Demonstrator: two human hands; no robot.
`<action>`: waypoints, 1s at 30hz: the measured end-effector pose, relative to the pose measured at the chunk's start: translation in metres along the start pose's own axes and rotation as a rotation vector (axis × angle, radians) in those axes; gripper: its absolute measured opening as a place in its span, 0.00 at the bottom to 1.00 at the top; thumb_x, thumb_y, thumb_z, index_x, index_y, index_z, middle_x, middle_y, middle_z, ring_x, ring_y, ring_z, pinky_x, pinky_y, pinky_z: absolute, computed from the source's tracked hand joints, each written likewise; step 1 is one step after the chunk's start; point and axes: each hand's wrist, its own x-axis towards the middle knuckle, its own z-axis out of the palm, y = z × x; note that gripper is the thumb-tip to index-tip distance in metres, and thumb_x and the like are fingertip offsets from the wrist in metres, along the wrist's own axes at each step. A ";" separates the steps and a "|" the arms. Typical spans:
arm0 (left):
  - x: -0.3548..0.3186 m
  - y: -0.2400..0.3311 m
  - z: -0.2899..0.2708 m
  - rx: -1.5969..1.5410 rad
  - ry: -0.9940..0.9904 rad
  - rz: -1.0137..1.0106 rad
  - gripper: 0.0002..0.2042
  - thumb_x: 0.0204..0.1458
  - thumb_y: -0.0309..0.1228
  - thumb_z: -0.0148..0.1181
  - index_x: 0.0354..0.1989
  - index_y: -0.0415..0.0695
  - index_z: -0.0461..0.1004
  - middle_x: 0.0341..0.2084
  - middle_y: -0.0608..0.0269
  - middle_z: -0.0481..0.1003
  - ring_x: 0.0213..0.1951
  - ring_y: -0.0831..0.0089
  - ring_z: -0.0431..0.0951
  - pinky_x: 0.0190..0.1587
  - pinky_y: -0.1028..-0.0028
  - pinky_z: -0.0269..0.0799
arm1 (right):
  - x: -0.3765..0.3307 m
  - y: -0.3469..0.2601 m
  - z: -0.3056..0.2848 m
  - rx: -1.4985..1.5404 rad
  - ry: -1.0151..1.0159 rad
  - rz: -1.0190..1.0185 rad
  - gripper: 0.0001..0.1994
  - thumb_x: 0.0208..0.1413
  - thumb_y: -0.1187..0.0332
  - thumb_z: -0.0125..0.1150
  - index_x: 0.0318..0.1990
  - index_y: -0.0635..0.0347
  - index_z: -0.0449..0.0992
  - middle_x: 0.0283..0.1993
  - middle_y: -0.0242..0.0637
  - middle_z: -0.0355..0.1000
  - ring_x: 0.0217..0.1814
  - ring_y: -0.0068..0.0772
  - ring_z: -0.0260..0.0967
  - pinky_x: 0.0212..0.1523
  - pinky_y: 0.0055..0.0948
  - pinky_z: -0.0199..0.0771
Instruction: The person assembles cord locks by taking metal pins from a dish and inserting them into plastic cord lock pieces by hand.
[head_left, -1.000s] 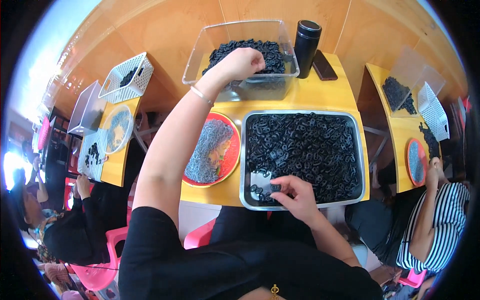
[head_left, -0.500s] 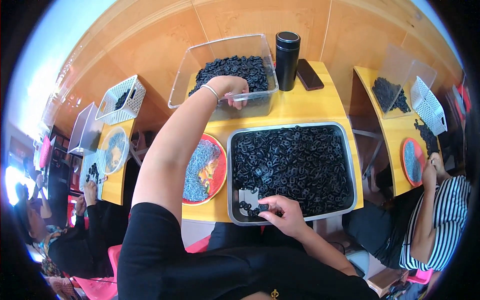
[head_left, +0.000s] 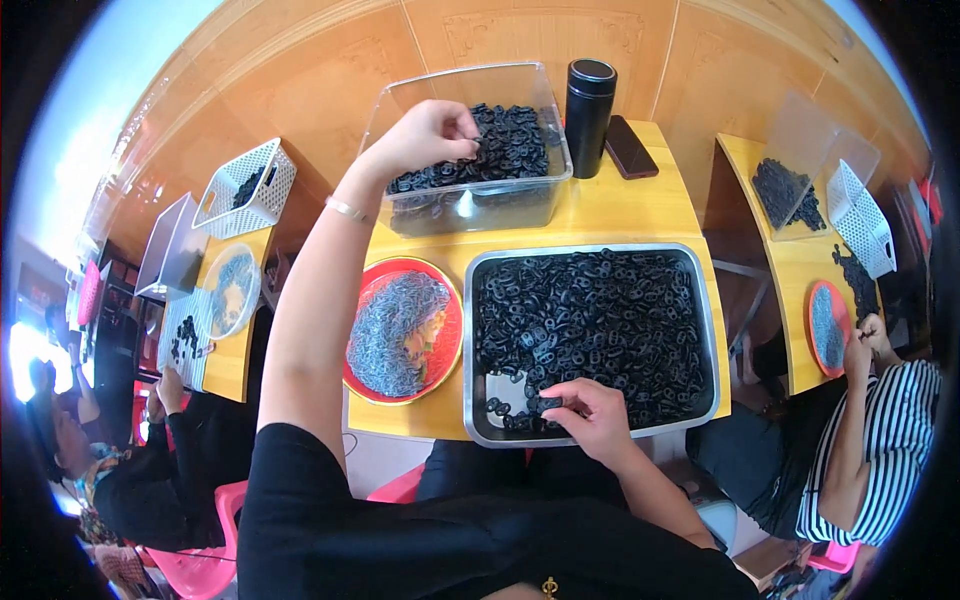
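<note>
A clear plastic bin (head_left: 480, 211) at the back of my table is heaped with small black plastic pieces (head_left: 515, 140). My left hand (head_left: 435, 137) is over it, fingers curled with the tips close together; anything between them is too small to make out. In front sits a metal tray (head_left: 712, 350) full of loose black two-holed plastic pieces (head_left: 600, 320). At its near left corner, my right hand (head_left: 592, 415) pinches one such black piece (head_left: 547, 404) between thumb and finger. Left of the tray, a red plate (head_left: 453, 350) holds a pile of thin silvery metal parts (head_left: 395, 330).
Behind the tray stand a black flask (head_left: 590, 120) and a dark phone (head_left: 632, 148). Co-workers sit at side tables, left and right, with white baskets (head_left: 262, 190), black pieces and plates of metal parts. A wooden panelled wall (head_left: 520, 35) closes off the back.
My left hand has risen from the bin's near rim and moved left, over the heap. My right hand stays at the tray corner, still pinching. The view has shifted slightly.
</note>
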 end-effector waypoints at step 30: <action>-0.233 0.057 0.169 -1.241 0.455 -0.216 0.13 0.51 0.17 0.53 0.46 0.37 0.70 0.34 0.62 0.75 0.35 0.76 0.76 0.39 0.80 0.72 | 0.107 -0.066 0.022 -0.250 -0.239 -0.379 0.15 0.43 0.79 0.62 0.42 0.59 0.75 0.34 0.34 0.70 0.29 0.20 0.67 0.30 0.18 0.68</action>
